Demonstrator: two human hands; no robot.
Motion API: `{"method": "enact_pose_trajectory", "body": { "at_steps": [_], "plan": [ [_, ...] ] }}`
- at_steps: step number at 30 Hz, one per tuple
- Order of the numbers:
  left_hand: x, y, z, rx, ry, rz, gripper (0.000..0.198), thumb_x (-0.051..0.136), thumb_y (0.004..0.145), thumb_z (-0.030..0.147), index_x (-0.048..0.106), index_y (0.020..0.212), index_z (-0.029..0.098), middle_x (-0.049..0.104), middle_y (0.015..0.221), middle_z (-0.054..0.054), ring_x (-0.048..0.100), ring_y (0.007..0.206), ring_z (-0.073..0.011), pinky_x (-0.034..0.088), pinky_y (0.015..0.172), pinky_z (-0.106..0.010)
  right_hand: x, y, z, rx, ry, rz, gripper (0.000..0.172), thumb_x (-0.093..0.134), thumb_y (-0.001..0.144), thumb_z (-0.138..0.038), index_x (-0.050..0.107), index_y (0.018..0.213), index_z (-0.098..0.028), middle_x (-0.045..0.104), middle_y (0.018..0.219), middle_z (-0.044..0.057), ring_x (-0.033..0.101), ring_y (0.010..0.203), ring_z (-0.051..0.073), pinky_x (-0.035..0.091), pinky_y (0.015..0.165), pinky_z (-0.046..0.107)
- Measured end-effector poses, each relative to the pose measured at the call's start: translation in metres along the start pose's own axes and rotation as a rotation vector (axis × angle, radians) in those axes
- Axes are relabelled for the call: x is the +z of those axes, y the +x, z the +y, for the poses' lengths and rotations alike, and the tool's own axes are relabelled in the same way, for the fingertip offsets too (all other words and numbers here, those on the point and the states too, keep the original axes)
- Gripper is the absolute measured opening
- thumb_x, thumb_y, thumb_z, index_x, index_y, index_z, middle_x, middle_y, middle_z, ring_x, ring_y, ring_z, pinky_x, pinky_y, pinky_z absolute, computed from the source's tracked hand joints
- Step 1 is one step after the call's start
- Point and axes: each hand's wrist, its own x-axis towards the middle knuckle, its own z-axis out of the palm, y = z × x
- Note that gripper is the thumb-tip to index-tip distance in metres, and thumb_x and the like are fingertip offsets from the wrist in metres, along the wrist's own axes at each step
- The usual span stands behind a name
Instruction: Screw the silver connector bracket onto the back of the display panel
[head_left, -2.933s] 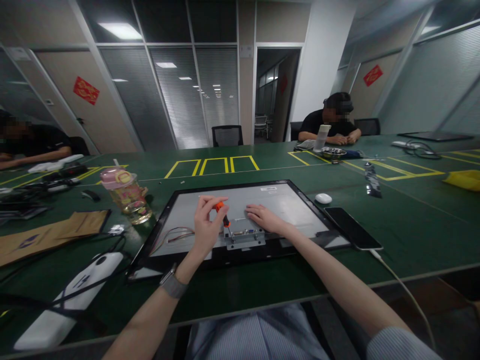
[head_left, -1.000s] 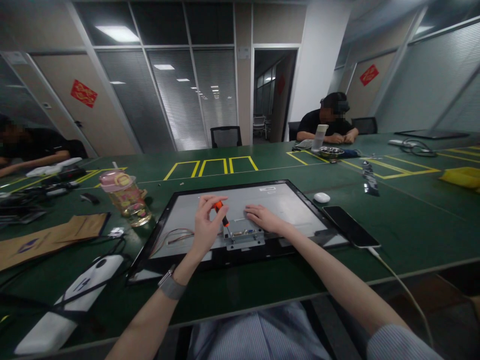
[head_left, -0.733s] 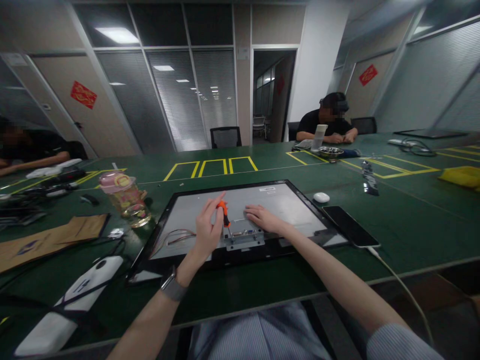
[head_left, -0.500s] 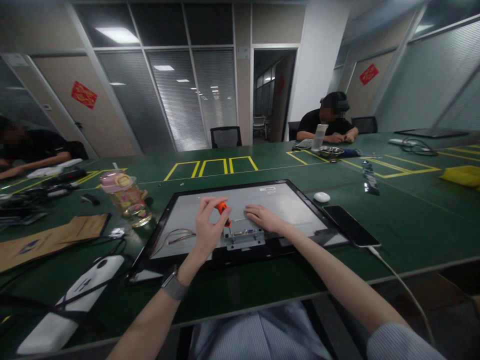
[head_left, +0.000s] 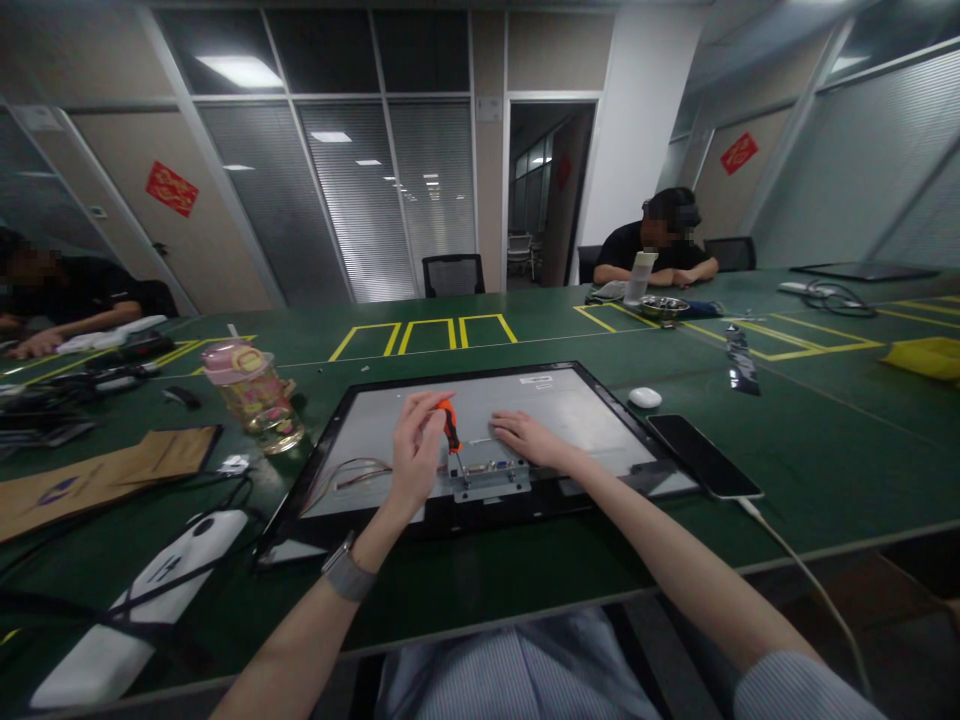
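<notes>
My left hand [head_left: 417, 450] is closed on the orange and black handle of a screwdriver [head_left: 450, 424], which stands nearly upright. Its shaft points down at the left end of a metal bracket [head_left: 491, 481] with connector ports along it. That bracket sits near the close edge of a flat display panel [head_left: 420, 395], grey-backed with a black frame, lying on the table. My right hand [head_left: 529, 438] rests open and flat on the panel's back, just behind the bracket. Thin wires [head_left: 341, 475] run across the panel left of my left hand.
Left of the panel stand a pink-lidded cup [head_left: 251, 395], a brown paper bag [head_left: 112, 478] and a white power strip-like box [head_left: 150, 600]. To the right lie a phone [head_left: 703, 455] on a cable and a white earbud case [head_left: 645, 398]. Two people sit across the green table [head_left: 555, 335].
The fingers of my left hand have shifted around the screwdriver handle, with the thumb drawn in and more of the handle showing. My right hand stays put.
</notes>
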Motion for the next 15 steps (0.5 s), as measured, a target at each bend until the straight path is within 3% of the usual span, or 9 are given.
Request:
{"method": "enact_pose_trajectory", "body": {
  "at_steps": [3,10,15],
  "plan": [
    [-0.0002,-0.0006,0.0021,-0.031,-0.05,-0.029,0.027,0.043,0.093,0.026,0.064,0.109,0.02,0.063,0.103,-0.006,0.062,0.092,-0.0163,0.048,0.086,-0.03,0.0006,0.0002,0.0015,-0.008,-0.008,-0.003,0.047,0.03,0.096,-0.041,0.057,0.127,-0.016,0.051,0.137,0.014,0.044,0.129,0.027,0.028,0.108,0.051],
    [0.0022,0.0008,-0.0032,0.002,0.051,0.091,0.018,0.063,0.082,0.029,0.069,0.097,0.021,0.053,0.091,-0.003,0.056,0.081,-0.0131,0.049,0.074,-0.025,0.0033,0.0007,0.005,-0.013,-0.005,0.009,0.047,0.03,0.096,-0.042,0.057,0.127,-0.019,0.051,0.137,0.012,0.045,0.128,0.027,0.028,0.109,0.052],
    [0.0016,-0.0016,-0.0001,-0.065,-0.071,0.003,0.028,0.045,0.092,0.031,0.064,0.111,0.02,0.057,0.11,-0.008,0.061,0.094,-0.0168,0.05,0.085,-0.031,0.0014,0.0004,0.0026,0.004,-0.004,0.0,0.048,0.03,0.096,-0.043,0.057,0.127,-0.018,0.052,0.137,0.013,0.044,0.129,0.027,0.027,0.109,0.051]
  ]
}}
